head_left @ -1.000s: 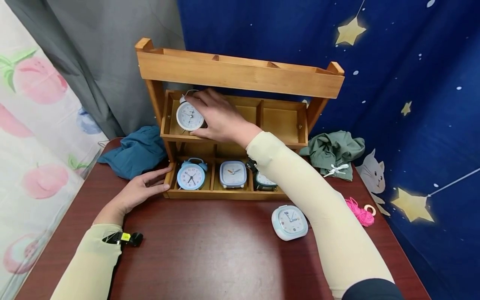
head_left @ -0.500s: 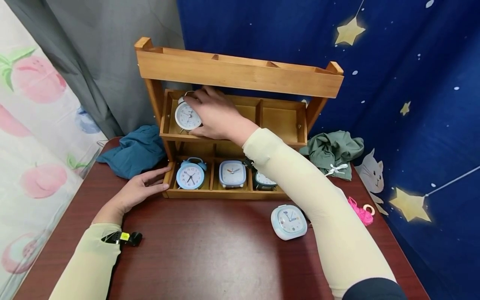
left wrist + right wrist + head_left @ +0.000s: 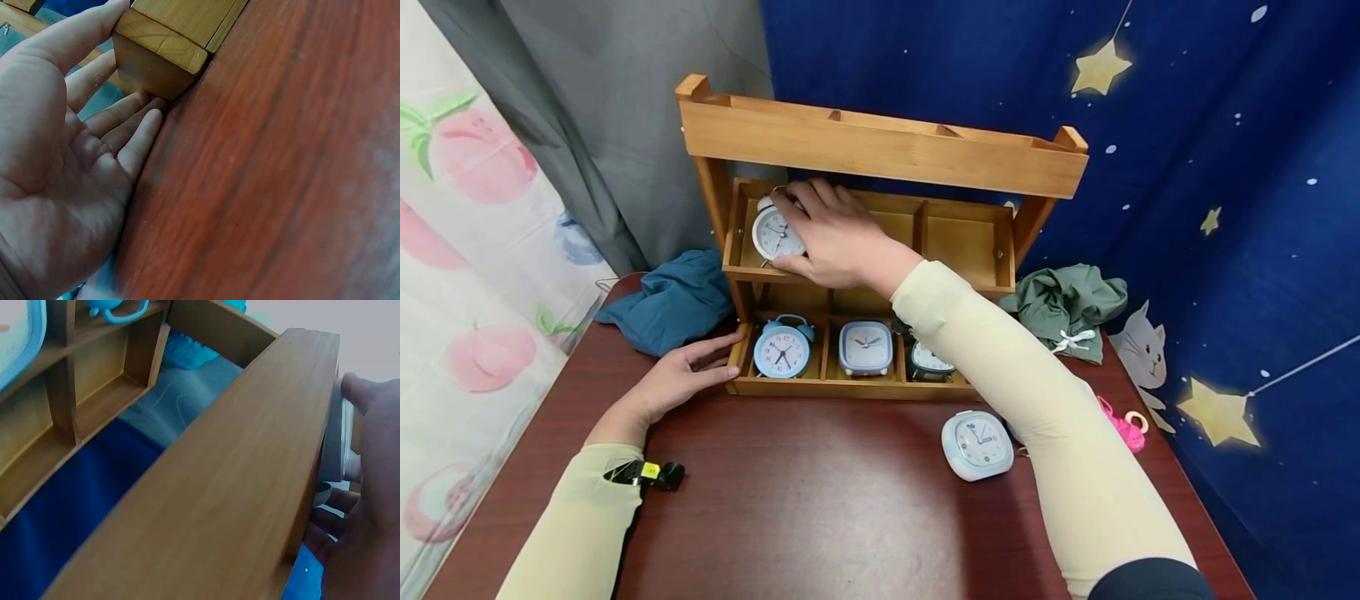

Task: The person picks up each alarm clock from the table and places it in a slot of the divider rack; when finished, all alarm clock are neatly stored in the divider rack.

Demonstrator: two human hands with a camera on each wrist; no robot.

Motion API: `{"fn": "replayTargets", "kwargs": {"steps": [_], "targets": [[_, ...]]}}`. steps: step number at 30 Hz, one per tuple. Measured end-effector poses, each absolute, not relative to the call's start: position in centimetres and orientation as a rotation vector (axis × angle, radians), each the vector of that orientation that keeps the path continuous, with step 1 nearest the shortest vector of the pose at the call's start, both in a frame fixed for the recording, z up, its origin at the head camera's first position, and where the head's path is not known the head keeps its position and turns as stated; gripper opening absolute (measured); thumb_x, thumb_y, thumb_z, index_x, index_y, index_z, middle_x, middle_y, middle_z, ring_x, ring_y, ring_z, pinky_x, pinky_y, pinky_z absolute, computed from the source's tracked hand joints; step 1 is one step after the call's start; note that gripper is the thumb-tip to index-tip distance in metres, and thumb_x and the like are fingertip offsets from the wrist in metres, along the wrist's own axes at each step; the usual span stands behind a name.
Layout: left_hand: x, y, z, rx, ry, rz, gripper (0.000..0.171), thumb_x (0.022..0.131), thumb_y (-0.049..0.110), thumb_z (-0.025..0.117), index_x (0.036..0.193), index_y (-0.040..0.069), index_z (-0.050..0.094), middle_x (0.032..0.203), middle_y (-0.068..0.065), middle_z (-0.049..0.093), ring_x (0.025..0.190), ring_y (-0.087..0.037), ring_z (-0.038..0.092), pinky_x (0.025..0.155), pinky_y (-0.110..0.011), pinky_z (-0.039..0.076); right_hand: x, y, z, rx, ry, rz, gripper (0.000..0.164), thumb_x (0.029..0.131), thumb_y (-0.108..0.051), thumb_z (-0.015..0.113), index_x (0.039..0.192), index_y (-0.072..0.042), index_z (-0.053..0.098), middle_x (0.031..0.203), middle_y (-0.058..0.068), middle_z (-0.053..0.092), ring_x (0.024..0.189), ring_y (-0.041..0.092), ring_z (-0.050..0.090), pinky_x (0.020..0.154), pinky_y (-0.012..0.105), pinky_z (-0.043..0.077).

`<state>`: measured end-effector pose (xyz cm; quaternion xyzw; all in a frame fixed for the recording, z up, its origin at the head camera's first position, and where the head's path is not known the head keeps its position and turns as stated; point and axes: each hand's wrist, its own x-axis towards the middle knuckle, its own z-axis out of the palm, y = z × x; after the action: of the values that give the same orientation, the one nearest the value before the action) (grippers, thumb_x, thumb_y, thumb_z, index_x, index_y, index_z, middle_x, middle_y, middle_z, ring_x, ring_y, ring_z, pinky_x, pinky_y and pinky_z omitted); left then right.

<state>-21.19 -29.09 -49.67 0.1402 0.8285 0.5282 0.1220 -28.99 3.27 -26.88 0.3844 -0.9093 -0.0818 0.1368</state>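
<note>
In the head view, a white twin-bell alarm clock (image 3: 775, 233) stands in the left compartment of the wooden shelf's (image 3: 880, 150) middle tier. My right hand (image 3: 838, 237) grips it from the right, thumb low and fingers over the top. The right wrist view shows the same clock (image 3: 336, 434) edge-on behind a wooden board. My left hand (image 3: 662, 387), fingers extended, touches the shelf's lower left corner; its thumb and fingertips meet the wood (image 3: 159, 59) in the left wrist view. On the bottom tier sit a blue twin-bell clock (image 3: 782, 352), a square blue clock (image 3: 865, 347) and a dark green clock (image 3: 930, 360), partly covered by my sleeve.
A white and pale-blue clock (image 3: 977, 446) lies on the dark red table (image 3: 805, 500). Beside the shelf are a teal cloth (image 3: 677, 304) at left and a green cloth bag (image 3: 1067, 304) at right. Pink yarn (image 3: 1122, 427) lies beyond my right arm.
My right hand and the white clock stay in nearly the same spot, with only slight finger shifts. My left hand keeps its place at the shelf corner.
</note>
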Motion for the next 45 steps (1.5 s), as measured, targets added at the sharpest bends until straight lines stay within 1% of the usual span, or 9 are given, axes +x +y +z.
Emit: {"fn": "replayTargets", "kwargs": {"steps": [4,10,15,18,21,26,33,37,45], "targets": [[-21.3,-29.1,-49.7,0.408,2.413,1.547,0.072,0.107,0.036,0.079,0.17,0.016,0.05,0.178,-0.017,0.035,0.153,-0.044,0.05,0.1,-0.01,0.051,-29.0,3.3,-27.0,1.114,-2.642,-0.196,0.093,0.109,-0.078,0.043,0.178,-0.019,0.027,0.175,0.007,0.03,0.16,0.029,0.027,0.135,0.047,0.025],[-21.3,-29.0,-49.7,0.405,2.417,1.543,0.072,0.107,0.037,0.079,0.17,0.016,0.05,0.178,-0.017,0.036,0.153,-0.043,0.05,0.1,-0.01,0.051,-28.9,3.8,-27.1,1.121,-2.673,-0.05,0.096,0.106,-0.076,0.053,0.179,-0.019,0.026,0.176,0.007,0.029,0.162,0.029,0.025,0.136,0.045,0.021],[-21.4,-28.6,-49.8,0.411,2.408,1.545,0.072,0.107,0.037,0.079,0.17,0.016,0.05,0.178,-0.017,0.035,0.153,-0.043,0.05,0.1,-0.01,0.051,-27.9,5.9,-27.3,1.148,-2.652,0.072,0.1,0.106,-0.073,0.059,0.179,-0.016,0.022,0.179,0.012,0.024,0.167,0.033,0.02,0.138,0.043,0.017],[-21.5,-28.3,-49.7,0.424,2.405,1.551,0.072,0.107,0.036,0.079,0.169,0.016,0.05,0.178,-0.017,0.036,0.153,-0.043,0.05,0.1,-0.01,0.051,-26.5,8.2,-27.7,1.205,-2.579,0.13,0.098,0.107,-0.067,0.064,0.177,-0.01,0.027,0.177,0.017,0.028,0.165,0.036,0.026,0.137,0.045,0.022],[-21.6,-28.1,-49.6,0.435,2.406,1.55,0.071,0.107,0.036,0.079,0.169,0.016,0.051,0.178,-0.016,0.036,0.153,-0.044,0.05,0.1,-0.01,0.051,-24.5,11.2,-28.6,1.299,-2.46,0.204,0.09,0.107,-0.057,0.072,0.173,-0.005,0.037,0.171,0.021,0.038,0.159,0.039,0.036,0.134,0.051,0.029],[-21.6,-28.4,-49.4,0.435,2.407,1.537,0.072,0.107,0.037,0.079,0.17,0.017,0.05,0.178,-0.017,0.035,0.153,-0.046,0.049,0.099,-0.01,0.051,-20.7,16.2,-31.4,1.432,-2.291,0.348,0.083,0.102,-0.044,0.083,0.165,-0.001,0.049,0.159,0.024,0.051,0.149,0.039,0.047,0.127,0.053,0.039],[-21.3,-29.0,-49.5,0.431,2.414,1.537,0.071,0.108,0.035,0.078,0.17,0.017,0.05,0.178,-0.015,0.036,0.153,-0.045,0.049,0.099,-0.01,0.051,-15.9,21.8,-35.9,1.471,-2.436,0.379,0.076,0.105,-0.052,0.076,0.161,-0.006,0.055,0.154,0.018,0.055,0.14,0.033,0.055,0.116,0.052,0.05],[-21.1,-29.3,-49.7,0.428,2.416,1.545,0.071,0.108,0.034,0.078,0.17,0.016,0.048,0.178,-0.016,0.036,0.153,-0.046,0.049,0.099,-0.011,0.053,-14.2,24.4,-37.9,1.442,-2.624,0.351,0.078,0.101,-0.056,0.08,0.16,-0.01,0.057,0.152,0.01,0.057,0.136,0.026,0.057,0.111,0.05,0.054],[-21.0,-30.1,-49.9,0.407,2.432,1.531,0.071,0.108,0.034,0.078,0.171,0.016,0.048,0.177,-0.017,0.037,0.152,-0.045,0.05,0.098,-0.011,0.053,-12.6,28.2,-41.0,1.451,-2.922,0.262,0.088,0.095,-0.064,0.083,0.16,-0.01,0.058,0.156,0.006,0.058,0.14,0.026,0.058,0.115,0.054,0.051]]}}
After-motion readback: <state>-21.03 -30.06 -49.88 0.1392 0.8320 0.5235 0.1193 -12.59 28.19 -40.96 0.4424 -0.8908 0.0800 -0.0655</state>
